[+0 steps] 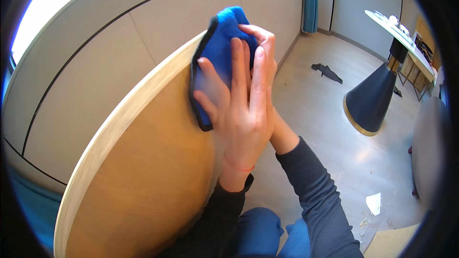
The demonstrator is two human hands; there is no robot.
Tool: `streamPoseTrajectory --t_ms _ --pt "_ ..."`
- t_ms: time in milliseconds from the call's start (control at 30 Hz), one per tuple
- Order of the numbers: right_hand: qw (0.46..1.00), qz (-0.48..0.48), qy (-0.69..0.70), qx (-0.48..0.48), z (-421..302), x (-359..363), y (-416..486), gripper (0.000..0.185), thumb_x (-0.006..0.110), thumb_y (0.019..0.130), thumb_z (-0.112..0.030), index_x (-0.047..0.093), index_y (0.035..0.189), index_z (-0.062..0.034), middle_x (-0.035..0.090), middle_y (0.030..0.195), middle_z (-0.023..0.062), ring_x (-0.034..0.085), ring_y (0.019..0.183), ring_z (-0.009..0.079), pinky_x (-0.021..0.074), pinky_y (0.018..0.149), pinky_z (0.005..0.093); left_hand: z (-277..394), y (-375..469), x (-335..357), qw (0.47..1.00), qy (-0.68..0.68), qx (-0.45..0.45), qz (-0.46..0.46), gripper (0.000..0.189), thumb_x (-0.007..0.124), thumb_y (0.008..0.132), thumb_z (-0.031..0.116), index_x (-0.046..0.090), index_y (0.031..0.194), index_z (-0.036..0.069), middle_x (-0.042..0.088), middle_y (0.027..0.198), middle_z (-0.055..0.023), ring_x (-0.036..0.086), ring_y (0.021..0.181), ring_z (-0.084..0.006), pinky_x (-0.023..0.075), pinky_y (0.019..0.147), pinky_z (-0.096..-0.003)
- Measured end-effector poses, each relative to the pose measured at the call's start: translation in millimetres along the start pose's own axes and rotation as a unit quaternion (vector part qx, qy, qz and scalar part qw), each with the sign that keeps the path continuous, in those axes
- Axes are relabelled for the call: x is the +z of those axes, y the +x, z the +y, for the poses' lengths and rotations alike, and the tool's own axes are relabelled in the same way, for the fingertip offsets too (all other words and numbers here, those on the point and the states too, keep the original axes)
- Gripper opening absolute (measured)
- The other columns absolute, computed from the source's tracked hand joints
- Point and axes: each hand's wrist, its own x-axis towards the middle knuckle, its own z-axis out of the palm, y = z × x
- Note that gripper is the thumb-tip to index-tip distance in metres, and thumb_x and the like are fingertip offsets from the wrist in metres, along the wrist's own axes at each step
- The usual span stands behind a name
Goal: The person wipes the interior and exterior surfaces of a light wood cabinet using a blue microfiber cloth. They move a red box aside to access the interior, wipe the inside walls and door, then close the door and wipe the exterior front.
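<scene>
A blue cloth (217, 55) with black edging lies over the upper right part of a wooden panel (150, 172) with a pale, curved rim (132, 114). My left hand (240, 114) presses on the cloth with its fingers spread, its back towards me and a thin red string around the wrist. Partly hidden behind it, my right hand (267, 48) grips the cloth's right side with bent fingers. The two hands overlap. How the cloth is folded beneath them cannot be seen.
Beyond the panel runs a beige wall (193, 10). To the right stands a table on a dark cone-shaped base (371, 96), with items on its white top (385, 21). On the floor lie a dark cloth-like piece (327, 72), a white scrap (373, 203) and crumbs (365, 220).
</scene>
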Motion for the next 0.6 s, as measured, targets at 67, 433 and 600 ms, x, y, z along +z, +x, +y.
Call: streamPoseTrajectory --t_ms 67,433,600 --pt "1.000 -0.004 0.008 0.001 3 -6 -4 0.031 0.057 0.097 -0.023 0.050 0.121 -0.0042 0.057 0.117 0.0151 0.057 0.107 0.0262 0.0445 0.092 0.0355 5 -1 6 1.000 -0.003 -0.009 -0.004 0.044 0.055 0.093 0.018 0.059 0.134 0.005 0.045 0.150 -0.0135 0.016 0.144 -0.0539 -0.0081 0.112 -0.0629" --pt "0.968 -0.214 0.033 -0.124 39 -23 -48 0.035 0.053 0.098 -0.029 0.050 0.123 -0.0040 0.061 0.113 0.0162 0.062 0.102 0.0293 0.0493 0.086 0.0382 -5 -42 40 0.993 0.110 0.045 -0.019 0.054 0.058 0.088 0.032 0.057 0.135 0.005 0.044 0.149 -0.0173 0.027 0.134 -0.0519 0.0081 0.100 -0.0624" --pt "0.975 -0.207 0.069 -0.029 74 -31 -92 0.037 0.052 0.099 -0.032 0.049 0.124 -0.0039 0.063 0.112 0.0167 0.065 0.100 0.0307 0.0515 0.084 0.0394 2 -66 55 0.983 0.157 0.026 -0.090 0.063 0.061 0.086 0.040 0.053 0.138 0.007 0.040 0.149 -0.0209 0.039 0.123 -0.0512 0.0249 0.088 -0.0633"
